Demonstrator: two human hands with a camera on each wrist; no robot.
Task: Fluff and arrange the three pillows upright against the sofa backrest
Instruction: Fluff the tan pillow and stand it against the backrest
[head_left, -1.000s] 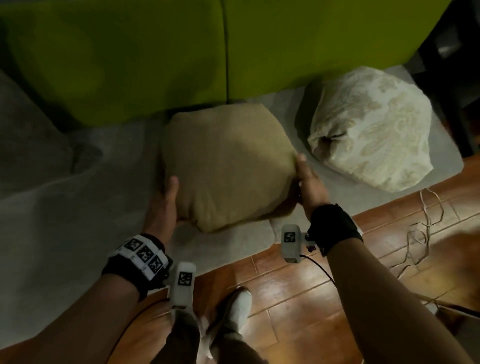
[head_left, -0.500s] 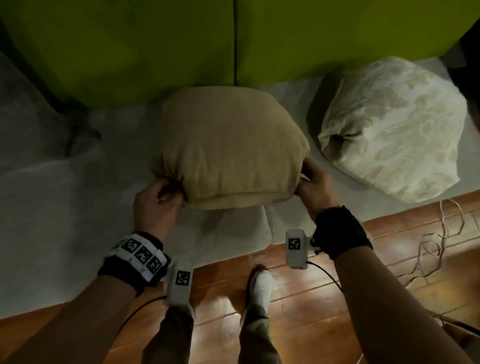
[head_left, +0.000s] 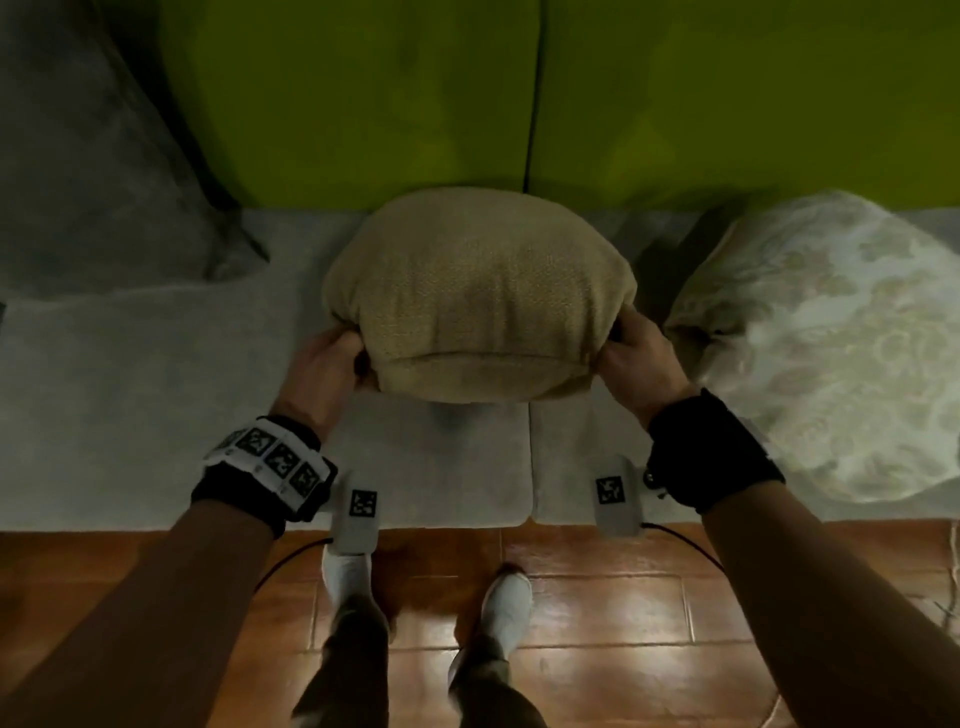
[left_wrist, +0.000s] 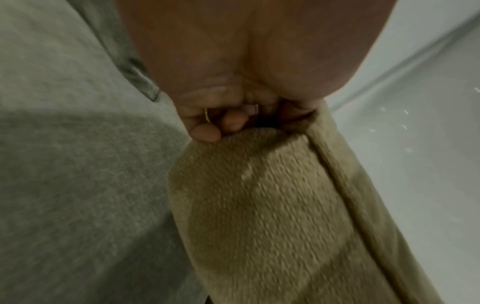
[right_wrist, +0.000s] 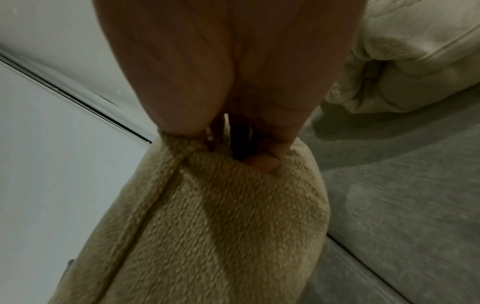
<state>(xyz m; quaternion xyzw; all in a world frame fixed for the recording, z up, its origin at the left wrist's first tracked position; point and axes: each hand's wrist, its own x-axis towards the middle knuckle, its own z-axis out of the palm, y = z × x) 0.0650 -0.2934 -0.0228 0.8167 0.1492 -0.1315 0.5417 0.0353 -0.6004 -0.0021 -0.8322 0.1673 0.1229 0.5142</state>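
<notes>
A tan woven pillow (head_left: 478, 291) stands tipped up on the grey sofa seat (head_left: 156, 395), its top close to the green backrest (head_left: 363, 93). My left hand (head_left: 332, 358) grips its lower left corner, fingers curled into the fabric (left_wrist: 207, 131). My right hand (head_left: 628, 353) grips the lower right corner (right_wrist: 262, 162). To the right, a cream floral pillow (head_left: 826, 343) lies slumped on the seat. A grey pillow (head_left: 98, 171) leans at the far left.
The seat's front edge meets a brown wooden floor (head_left: 597, 608), where my two feet in white shoes (head_left: 506, 597) stand. A seam between seat cushions (head_left: 531, 467) runs under the tan pillow.
The tan pillow has been tipped from lying flat to standing on edge, and moved back toward the backrest. Both hands went from flat against its sides to gripping its lower corners.
</notes>
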